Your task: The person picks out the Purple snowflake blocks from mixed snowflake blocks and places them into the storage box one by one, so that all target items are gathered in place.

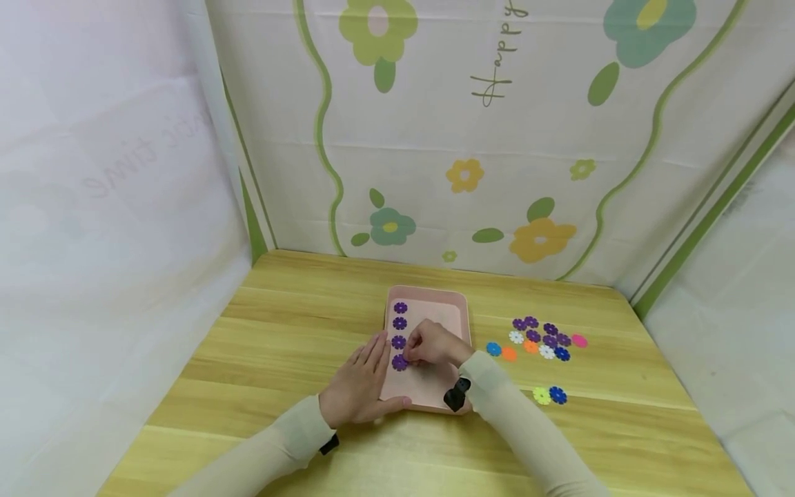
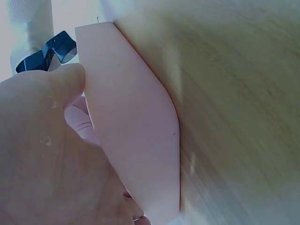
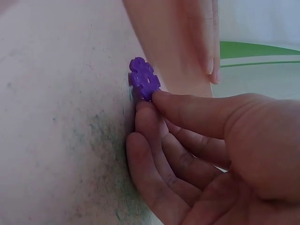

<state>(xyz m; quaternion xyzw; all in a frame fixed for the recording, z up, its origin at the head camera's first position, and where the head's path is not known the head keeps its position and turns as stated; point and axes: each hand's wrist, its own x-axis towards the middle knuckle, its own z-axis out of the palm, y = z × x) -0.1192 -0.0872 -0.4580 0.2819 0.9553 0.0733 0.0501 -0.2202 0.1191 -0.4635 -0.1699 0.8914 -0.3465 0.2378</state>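
Note:
Along the left side of a shallow pink tray [image 1: 435, 298], several purple flower-shaped discs [image 1: 400, 308] form a column. My right hand [image 1: 430, 343] is inside the tray. Its thumb and forefinger pinch the edge of the nearest purple flower-shaped disc [image 3: 144, 78], low over the tray floor beside the wall. My left hand [image 1: 357, 383] rests at the tray's near left corner, its straight fingers along the left wall and the thumb along the front edge. From the left wrist, the palm [image 2: 42, 154] shows close against the tray's outer wall [image 2: 133, 108].
Right of the tray on the wooden table [image 1: 298, 310] lies a loose group of flower discs: purple ones [image 1: 550, 341], white ones [image 1: 516, 337], orange, blue and a pink one [image 1: 580, 341]. A yellow disc [image 1: 542, 395] and a dark blue one [image 1: 557, 395] lie nearer. Printed cloth surrounds the table.

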